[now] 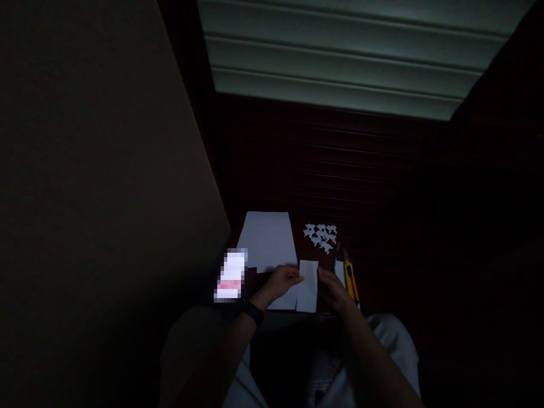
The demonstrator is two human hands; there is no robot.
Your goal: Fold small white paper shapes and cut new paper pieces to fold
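Note:
A narrow white strip of paper (307,292) is held upright in the dim light, low in the view. My left hand (279,283) pinches its left edge between thumb and fingers. At the opposite edge, the closed fingers of my right hand (334,289) grip the strip; their undersides are in shadow. Another white paper piece (283,300) lies beneath my left hand. Just right of my right hand rests a yellow utility knife (349,277), beside a dark slender tool (337,254) whose kind I cannot make out. A dark band (254,311) circles my left wrist.
A large white sheet (267,238) covers the table's far left part. Several small white paper cutouts (322,236) are piled at the far right. A lit, blurred-out screen (232,276) stands at the left. A pale wall (127,141) rises on the left.

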